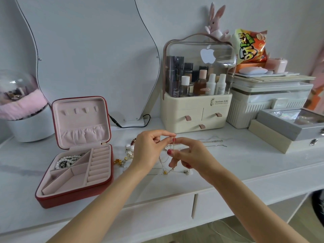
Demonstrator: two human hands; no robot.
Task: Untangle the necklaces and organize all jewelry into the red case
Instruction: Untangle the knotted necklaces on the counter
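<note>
Above the white dresser [228, 160], left hand [149, 149] and right hand [191, 155] fingers pinch a thin gold chain [173, 146].

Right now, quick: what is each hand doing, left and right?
Left hand: fingers pinch the thin gold chain at its top.
Right hand: fingers curled round the same chain lower down; exact grip partly hidden.

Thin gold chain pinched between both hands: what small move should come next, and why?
Probably ease the two pinch points apart to loosen the tangle. The left hand and right hand both pinch the thin gold chain above the table, and its strands hang crossed into loose jewelry below. The red case stands open, holding only pearls.
</note>
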